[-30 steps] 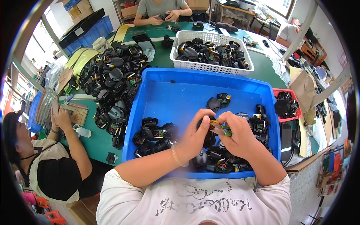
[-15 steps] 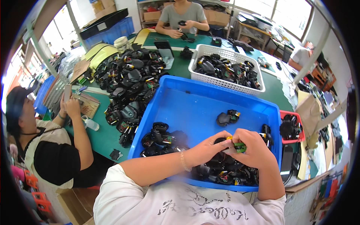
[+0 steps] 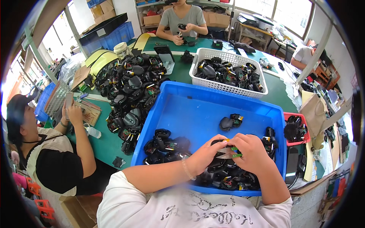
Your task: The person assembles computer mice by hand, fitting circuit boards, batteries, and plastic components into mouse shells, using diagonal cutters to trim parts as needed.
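Note:
Over the near side of a blue plastic tub (image 3: 224, 94), both my hands work close together. My left hand (image 3: 203, 159) pinches a black plastic device (image 3: 217, 142), mostly hidden by the fingers, with a yellow bit at its edge. In my right hand (image 3: 254, 152) are green-handled scissors (image 3: 227, 153), their blades spread apart and pointing toward my left hand. Beneath the hands lies a heap of similar black devices (image 3: 230, 180) with circuit boards and wires showing. Another cluster (image 3: 161, 146) fills the tub's left side, and a separate piece (image 3: 226, 123) sits beyond my hands.
A large pile of black devices (image 3: 133, 81) covers the green table left of the tub. Behind the tub stands a white perforated basket (image 3: 228, 87), and a red basket (image 3: 297, 143) is at its right. Co-workers sit at left (image 3: 57, 159) and across the table (image 3: 182, 21).
The scissors' blades now show spread apart between my hands, where they were mostly hidden. My hands have shifted only slightly. The person across has lowered one hand a little.

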Demonstrator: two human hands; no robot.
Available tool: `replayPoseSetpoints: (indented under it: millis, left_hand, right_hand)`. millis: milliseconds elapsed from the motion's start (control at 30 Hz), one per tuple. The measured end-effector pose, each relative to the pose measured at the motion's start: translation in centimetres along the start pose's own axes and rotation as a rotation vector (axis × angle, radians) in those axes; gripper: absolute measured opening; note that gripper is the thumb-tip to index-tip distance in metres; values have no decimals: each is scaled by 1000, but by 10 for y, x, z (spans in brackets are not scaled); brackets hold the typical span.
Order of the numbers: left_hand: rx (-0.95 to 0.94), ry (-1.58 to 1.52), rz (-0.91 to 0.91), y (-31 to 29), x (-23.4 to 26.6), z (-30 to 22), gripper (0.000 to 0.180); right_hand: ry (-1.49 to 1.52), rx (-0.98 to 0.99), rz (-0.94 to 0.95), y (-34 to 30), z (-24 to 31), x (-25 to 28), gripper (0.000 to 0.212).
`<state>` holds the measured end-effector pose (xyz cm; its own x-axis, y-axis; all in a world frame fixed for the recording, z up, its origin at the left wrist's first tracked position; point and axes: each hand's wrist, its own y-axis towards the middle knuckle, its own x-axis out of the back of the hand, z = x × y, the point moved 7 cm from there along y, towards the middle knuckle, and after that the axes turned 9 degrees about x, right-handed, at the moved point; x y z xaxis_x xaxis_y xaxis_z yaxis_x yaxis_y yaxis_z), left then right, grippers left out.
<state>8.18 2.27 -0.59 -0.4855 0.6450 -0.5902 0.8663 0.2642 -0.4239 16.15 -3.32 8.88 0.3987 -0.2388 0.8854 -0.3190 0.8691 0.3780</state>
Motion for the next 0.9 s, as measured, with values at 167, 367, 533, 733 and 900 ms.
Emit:
replayPoseSetpoints:
  millis: [167,367,533,733,900]
  left_hand:
    - [127,-78,147,-1,-4,4,24]
    - [192,-94,96,-5,-3,5,27]
    - [185,-82,122,-8,-10,0,25]
    - [161,-31,223,-8,-13,1,26]
    - [130,-21,269,-11,-15,-2,24]
  right_hand:
    - [85,-2,-24,1,-4,-1,33]
    - [206,20,-40,4,-3,4,37]
    - [232,-22,-5,3,-2,8,37]
    - [460,-107,-36,-2,-8,7,29]
    - [490,-199,144,-1,-6,3,23]
